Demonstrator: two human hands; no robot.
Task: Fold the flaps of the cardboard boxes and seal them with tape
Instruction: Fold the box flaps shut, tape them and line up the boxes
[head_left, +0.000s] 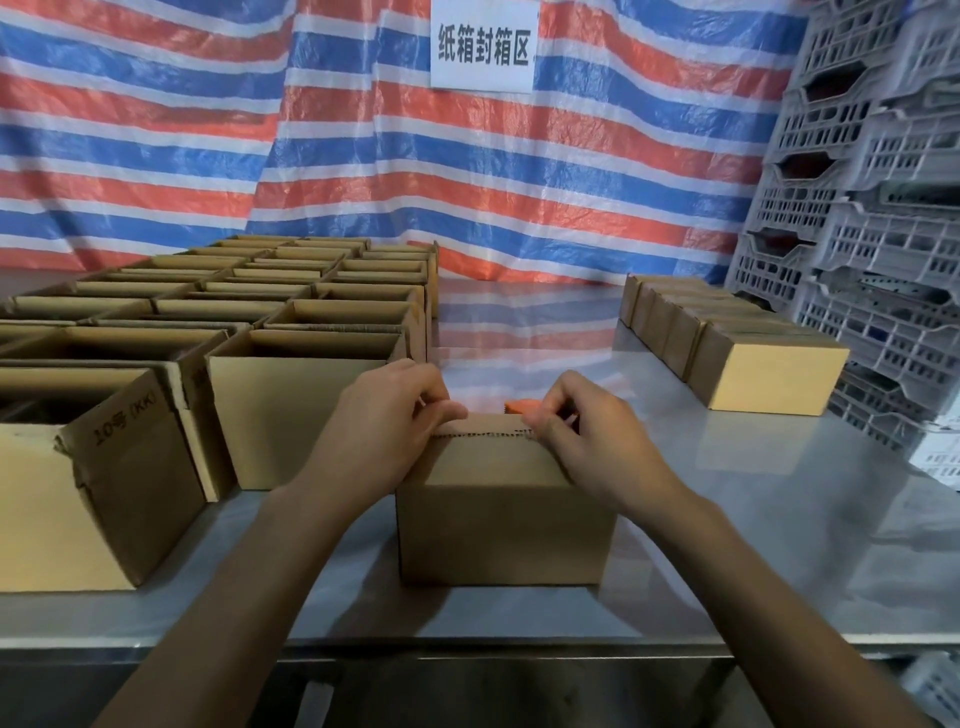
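A small cardboard box (506, 530) stands in front of me on the steel table (779, 545). Its near flap (493, 457) is folded down over the top. My left hand (384, 415) curls its fingers over the flap's left end at the top edge. At the right end, my right hand (587, 436) pinches the flap edge with curled fingers. A bit of an orange object (519, 405), perhaps a tape dispenser, shows just behind the box between my hands; the rest of it is hidden.
Several open boxes (218, 332) with raised flaps fill the table's left side, close to the box I hold. A row of closed boxes (727, 338) lies at the right. Grey plastic crates (872, 208) are stacked at the far right. A striped tarp (363, 130) hangs behind.
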